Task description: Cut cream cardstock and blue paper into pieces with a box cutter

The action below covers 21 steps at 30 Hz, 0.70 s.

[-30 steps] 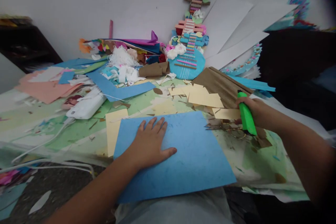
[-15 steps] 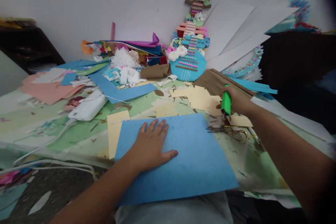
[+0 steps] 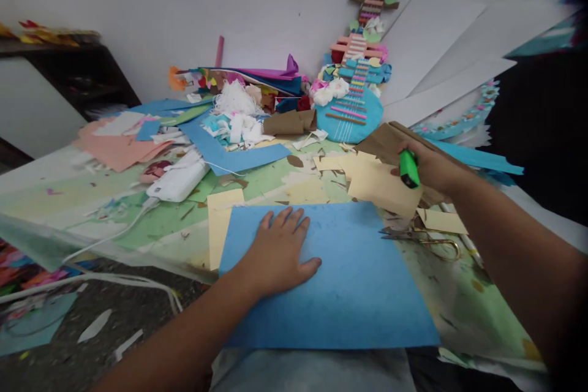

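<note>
A sheet of blue paper [image 3: 353, 294] lies at the table's near edge, its lower side overhanging toward my lap. My left hand [image 3: 280, 257] rests flat on it with the fingers spread. To the right, my right hand [image 3: 429, 165] is closed around a bright green, stubby object with a dark end [image 3: 408, 169]; its exact kind does not show. This hand is over brown paper [image 3: 386, 138] and pale yellow paper pieces [image 3: 383, 188]. Gold-handled scissors [image 3: 425, 240] lie just below, their blades reaching the blue sheet's right edge.
Behind stands a blue paper guitar-shaped decoration [image 3: 351, 113] against the wall. A white power strip [image 3: 179, 179] with a cable lies left, near a blue paper frame piece [image 3: 248, 159] and shredded white paper [image 3: 236, 101]. Large white sheets [image 3: 436, 43] lean at the right.
My view has shifted left, so the scene sits farther right. The right hand stays closed on the green object, which has tilted, and more yellow paper shows beneath it. The left hand stays flat.
</note>
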Motion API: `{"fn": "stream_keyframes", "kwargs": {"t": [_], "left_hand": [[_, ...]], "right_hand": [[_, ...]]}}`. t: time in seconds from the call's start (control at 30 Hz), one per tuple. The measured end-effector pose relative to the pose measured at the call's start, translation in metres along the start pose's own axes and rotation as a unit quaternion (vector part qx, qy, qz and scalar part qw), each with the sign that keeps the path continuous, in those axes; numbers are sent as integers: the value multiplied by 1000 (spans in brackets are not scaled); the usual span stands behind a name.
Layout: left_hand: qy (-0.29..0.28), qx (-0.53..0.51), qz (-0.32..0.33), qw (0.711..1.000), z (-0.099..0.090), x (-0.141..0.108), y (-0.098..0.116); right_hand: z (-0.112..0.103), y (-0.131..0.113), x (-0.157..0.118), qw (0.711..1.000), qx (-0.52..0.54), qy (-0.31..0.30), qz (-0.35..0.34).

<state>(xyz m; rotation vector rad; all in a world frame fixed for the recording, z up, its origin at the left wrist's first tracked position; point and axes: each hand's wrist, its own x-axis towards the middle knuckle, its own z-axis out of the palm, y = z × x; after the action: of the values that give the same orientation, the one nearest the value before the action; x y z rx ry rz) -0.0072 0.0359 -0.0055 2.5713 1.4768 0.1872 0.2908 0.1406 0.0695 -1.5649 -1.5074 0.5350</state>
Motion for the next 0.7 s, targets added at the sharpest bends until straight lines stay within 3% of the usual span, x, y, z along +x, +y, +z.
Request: {"fn": "stream_keyframes", "kwargs": {"t": [0.1,0.33,0.47,0.53,0.6,0.7], "left_hand": [[24,-20,-11,999,0,1,-4],[129,-95,4,987,4,3,-14],[332,-154,-51,929,1,-3,-14],[378,-133,-39,915,-1,-4,-11],[318,-87,10,944,0,-1,-9],[128,-20,48,990,1,4,-9]], "right_hand": [[-2,-14,-21,996,37,-83,17],[38,-33,-75,983,180,27,10],[73,-31,-98,979,194,-21,49],[89,-28,-108,977,192,-63,66],[97,-26,-115,978,160,-118,70],[93,-25,-117,982,48,-180,30]]}}
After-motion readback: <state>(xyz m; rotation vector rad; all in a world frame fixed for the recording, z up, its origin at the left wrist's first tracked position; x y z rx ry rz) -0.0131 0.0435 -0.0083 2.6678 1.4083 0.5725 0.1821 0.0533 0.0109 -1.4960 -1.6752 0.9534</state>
